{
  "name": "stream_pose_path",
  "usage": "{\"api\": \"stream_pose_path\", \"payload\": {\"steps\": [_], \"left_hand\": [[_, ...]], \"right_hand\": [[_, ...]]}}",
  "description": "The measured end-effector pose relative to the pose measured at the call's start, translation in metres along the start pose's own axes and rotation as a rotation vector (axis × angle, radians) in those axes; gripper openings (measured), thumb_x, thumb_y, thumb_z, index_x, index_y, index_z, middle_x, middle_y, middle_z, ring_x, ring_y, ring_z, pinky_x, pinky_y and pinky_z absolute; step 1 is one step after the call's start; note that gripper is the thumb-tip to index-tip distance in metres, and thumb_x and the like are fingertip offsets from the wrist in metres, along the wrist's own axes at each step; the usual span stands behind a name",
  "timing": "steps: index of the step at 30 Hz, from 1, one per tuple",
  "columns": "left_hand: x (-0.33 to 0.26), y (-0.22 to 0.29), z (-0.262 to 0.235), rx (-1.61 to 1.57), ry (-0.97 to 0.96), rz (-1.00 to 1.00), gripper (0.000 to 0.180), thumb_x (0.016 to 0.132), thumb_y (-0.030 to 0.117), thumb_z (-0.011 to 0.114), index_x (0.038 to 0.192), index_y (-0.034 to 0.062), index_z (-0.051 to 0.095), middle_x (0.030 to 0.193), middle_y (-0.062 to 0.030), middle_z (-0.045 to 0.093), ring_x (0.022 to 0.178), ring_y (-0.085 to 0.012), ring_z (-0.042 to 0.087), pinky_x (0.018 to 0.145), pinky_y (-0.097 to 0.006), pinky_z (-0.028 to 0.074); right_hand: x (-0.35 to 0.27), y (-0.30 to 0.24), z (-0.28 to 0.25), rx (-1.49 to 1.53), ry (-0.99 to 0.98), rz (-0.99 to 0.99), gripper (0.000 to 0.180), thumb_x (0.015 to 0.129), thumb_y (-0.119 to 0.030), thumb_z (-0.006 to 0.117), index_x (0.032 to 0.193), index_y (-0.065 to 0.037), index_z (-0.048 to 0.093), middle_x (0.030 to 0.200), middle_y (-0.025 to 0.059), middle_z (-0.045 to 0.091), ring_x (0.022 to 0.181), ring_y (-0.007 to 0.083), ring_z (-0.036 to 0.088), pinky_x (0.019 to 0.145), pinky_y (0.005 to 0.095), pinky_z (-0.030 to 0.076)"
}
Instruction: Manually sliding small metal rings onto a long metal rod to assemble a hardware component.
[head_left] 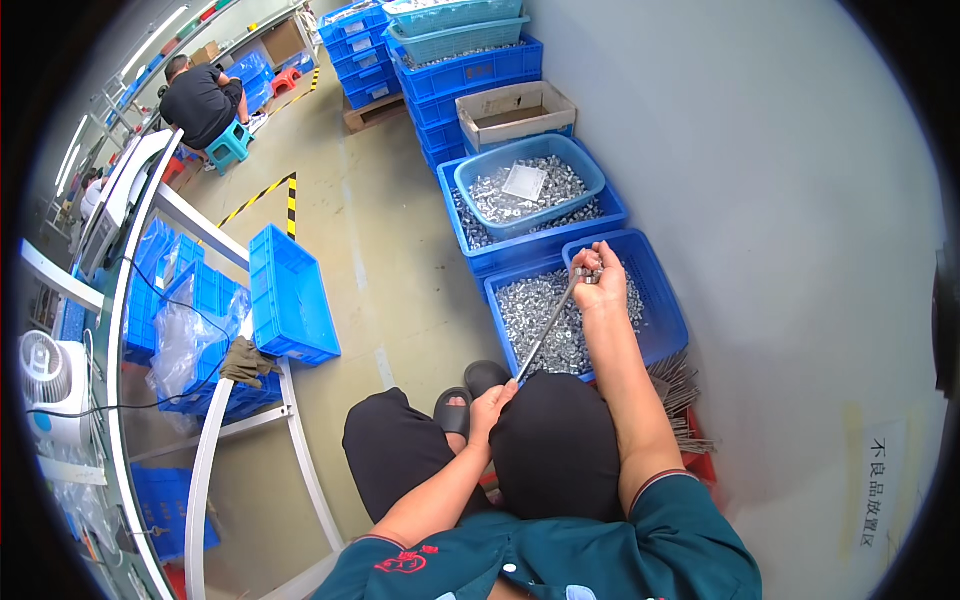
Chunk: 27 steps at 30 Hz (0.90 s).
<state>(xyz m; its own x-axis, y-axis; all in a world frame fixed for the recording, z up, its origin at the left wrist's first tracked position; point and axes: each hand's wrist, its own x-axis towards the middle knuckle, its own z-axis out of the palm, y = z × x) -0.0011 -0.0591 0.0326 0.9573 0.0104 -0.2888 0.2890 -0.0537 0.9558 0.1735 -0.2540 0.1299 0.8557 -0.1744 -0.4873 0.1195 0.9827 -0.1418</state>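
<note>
My left hand [488, 408] is closed round the lower end of a thin metal rod [545, 335], beside my right knee. The rod slants up and to the right, its far end meeting my right hand [603, 285]. Curled fingers of that hand hold several small silvery metal parts [588, 274] at the rod's tip; whether any sit on the rod cannot be made out. Below the rod stands a blue bin [500, 310] filled with similar small metal parts [530, 310]. A second blue bin [660, 325] adjoins it, partly hidden by my right forearm.
Beyond, a light-blue tub [598, 180] of metal parts sits in a larger bin, near stacked blue crates [470, 75]. Many thin rods [680, 395] lie beside my right leg. At left are a white-framed table [205, 480] and a blue crate [290, 295]. A person [200, 105] sits far left.
</note>
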Motion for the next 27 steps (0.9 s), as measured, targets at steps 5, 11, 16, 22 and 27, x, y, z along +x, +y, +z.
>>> {"api": "stream_pose_path", "payload": {"steps": [5,11,16,22,27], "left_hand": [[-0.005,0.015,0.003,0.02,0.024,-0.019,0.044,0.088,0.039,0.056,0.068,0.0006,0.057,0.057,0.0026,0.047,0.056,-0.0039,0.041,0.051,-0.023,0.037],[-0.004,0.012,0.003,0.071,0.034,0.024,0.045,0.088,0.039,0.056,0.066,0.0001,0.056,0.056,0.0017,0.049,0.056,-0.0042,0.043,0.051,-0.023,0.037],[0.0,0.009,0.002,0.044,0.025,0.011,0.045,0.088,0.039,0.056,0.064,0.0004,0.054,0.056,0.002,0.048,0.055,-0.0043,0.042,0.05,-0.024,0.037],[-0.001,0.012,0.005,-0.074,0.001,0.01,0.044,0.089,0.039,0.056,0.063,0.0026,0.053,0.057,0.0044,0.046,0.055,-0.0034,0.04,0.049,-0.023,0.034],[0.003,-0.001,0.005,-0.181,-0.022,0.032,0.044,0.088,0.039,0.056,0.063,0.0036,0.053,0.057,0.0053,0.045,0.055,-0.0031,0.039,0.049,-0.022,0.032]], "right_hand": [[0.002,-0.003,-0.005,0.055,-0.113,0.024,0.016,0.091,-0.017,0.05,0.082,-0.005,0.046,0.058,0.0007,0.04,0.045,0.0098,0.039,0.049,0.0258,0.044],[0.009,-0.005,-0.01,0.144,0.009,0.118,0.016,0.09,-0.017,0.052,0.082,-0.005,0.046,0.058,0.0005,0.039,0.044,0.0095,0.037,0.041,0.0226,0.037],[0.003,0.006,-0.012,0.058,-0.116,0.143,0.018,0.089,-0.017,0.055,0.078,-0.005,0.048,0.057,-0.0002,0.041,0.043,0.0077,0.038,0.04,0.0222,0.038],[0.007,0.006,-0.009,0.08,0.13,0.18,0.015,0.088,-0.013,0.056,0.079,-0.002,0.051,0.058,0.0023,0.047,0.045,0.0097,0.045,0.047,0.0246,0.047],[0.016,0.0,-0.03,-0.151,0.117,0.258,0.012,0.087,-0.01,0.054,0.08,0.0,0.053,0.068,0.0078,0.053,0.058,0.0177,0.053,0.058,0.0328,0.052]]}}
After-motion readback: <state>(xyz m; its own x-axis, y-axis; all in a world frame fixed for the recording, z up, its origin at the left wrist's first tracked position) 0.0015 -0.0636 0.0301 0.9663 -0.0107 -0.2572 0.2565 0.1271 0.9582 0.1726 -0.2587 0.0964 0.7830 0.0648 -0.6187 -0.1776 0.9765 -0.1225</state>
